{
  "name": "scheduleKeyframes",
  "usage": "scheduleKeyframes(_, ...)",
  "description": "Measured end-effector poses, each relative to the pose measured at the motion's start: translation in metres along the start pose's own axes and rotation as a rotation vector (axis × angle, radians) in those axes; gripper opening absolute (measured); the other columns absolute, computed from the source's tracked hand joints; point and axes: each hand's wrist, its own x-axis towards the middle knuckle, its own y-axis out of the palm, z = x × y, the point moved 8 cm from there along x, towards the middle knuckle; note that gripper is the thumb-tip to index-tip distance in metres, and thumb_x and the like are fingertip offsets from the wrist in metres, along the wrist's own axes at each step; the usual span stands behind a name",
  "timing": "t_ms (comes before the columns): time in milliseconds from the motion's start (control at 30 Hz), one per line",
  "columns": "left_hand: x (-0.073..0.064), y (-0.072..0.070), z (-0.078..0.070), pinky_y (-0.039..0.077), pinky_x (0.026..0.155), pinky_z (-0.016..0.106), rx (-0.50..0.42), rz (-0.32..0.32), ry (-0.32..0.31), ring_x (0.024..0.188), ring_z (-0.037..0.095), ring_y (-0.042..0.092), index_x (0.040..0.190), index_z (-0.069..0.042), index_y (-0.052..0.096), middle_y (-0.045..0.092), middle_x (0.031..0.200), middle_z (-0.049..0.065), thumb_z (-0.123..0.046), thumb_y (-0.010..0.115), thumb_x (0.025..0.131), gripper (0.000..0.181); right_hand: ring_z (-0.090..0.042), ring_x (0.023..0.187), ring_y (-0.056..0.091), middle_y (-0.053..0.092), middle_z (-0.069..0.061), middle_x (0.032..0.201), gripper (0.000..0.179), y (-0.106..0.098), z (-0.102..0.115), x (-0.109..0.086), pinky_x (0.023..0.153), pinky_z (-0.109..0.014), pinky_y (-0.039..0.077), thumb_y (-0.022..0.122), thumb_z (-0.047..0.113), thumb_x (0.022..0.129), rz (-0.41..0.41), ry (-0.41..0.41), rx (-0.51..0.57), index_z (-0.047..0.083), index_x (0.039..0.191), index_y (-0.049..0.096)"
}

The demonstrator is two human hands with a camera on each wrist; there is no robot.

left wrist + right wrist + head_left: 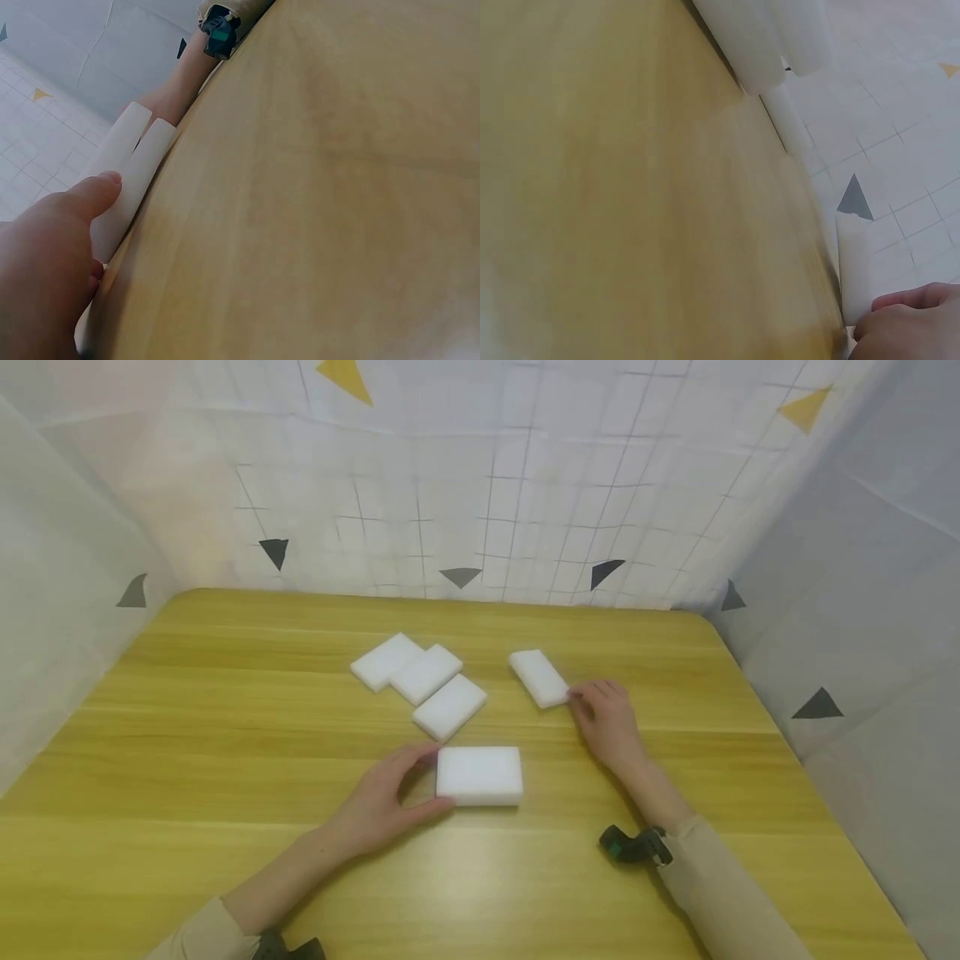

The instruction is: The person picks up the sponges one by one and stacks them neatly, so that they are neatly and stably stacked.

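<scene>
Near the middle of the table, my left hand [375, 806] holds the left end of a white sponge block [480, 772], thumb at the near side and fingers at the far side. The left wrist view shows a second white piece [124, 135] over the lower one [142, 180], with a gap at their far end. Farther back on the right, my right hand [609, 724] pinches the near right corner of another white sponge block [540, 678], which lies flat. In the right wrist view, the fingers [911, 298] are at that block's end [855, 270].
Three more white sponge blocks lie left of centre: a back one [384, 662], a middle one [426, 673] overlapping or touching it, and a front one [450, 707]. The wooden table [225, 710] is bordered by a patterned white curtain [450, 468] behind and at the sides.
</scene>
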Motion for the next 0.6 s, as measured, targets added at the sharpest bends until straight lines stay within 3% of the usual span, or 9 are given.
scheduleKeyframes(367,0.0004,0.0000,-0.0008,0.044,0.112,0.041,0.018,-0.001,0.009,0.126,0.016,0.057,0.142,-0.015,0.052,0.062,0.134,-0.004,-0.045,0.080,0.082,0.072,-0.037,0.090,0.059,0.069,-0.020,0.092,0.011,-0.0011,-0.0038,0.0029,0.086,-0.051,0.048,0.073,-0.004,0.083,-0.005,0.035,0.008,-0.002,0.093,0.069)
scheduleKeyframes(600,-0.0005,-0.0011,-0.0008,0.044,0.111,0.043,0.019,-0.013,0.010,0.126,0.018,0.058,0.142,-0.015,0.052,0.063,0.133,-0.003,-0.045,0.080,0.082,0.073,-0.035,0.091,0.056,0.070,-0.017,0.090,0.024,0.0006,0.0008,0.0029,0.087,-0.049,0.044,0.081,0.018,0.079,-0.001,0.003,0.041,0.001,0.090,0.069)
